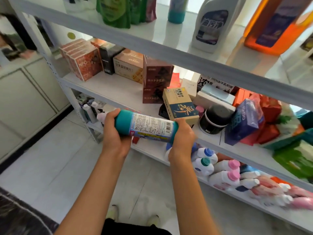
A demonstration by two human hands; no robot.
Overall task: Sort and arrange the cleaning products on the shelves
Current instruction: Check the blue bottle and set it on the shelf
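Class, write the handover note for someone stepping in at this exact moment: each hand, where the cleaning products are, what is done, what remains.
Left hand grips the teal end of the teal-capped bottle; right hand grips the other end. The bottle lies sideways in front of the middle shelf, not yet shelved.
Done: a matching teal bottle, a white detergent bottle and an orange jug stand upright on the top shelf.
Left: place the held bottle, probably beside its match. The pink-capped bottles on the bottom shelf lie jumbled.

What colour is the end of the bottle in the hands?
Teal, on the bottle; the head view shows it beside the left hand.
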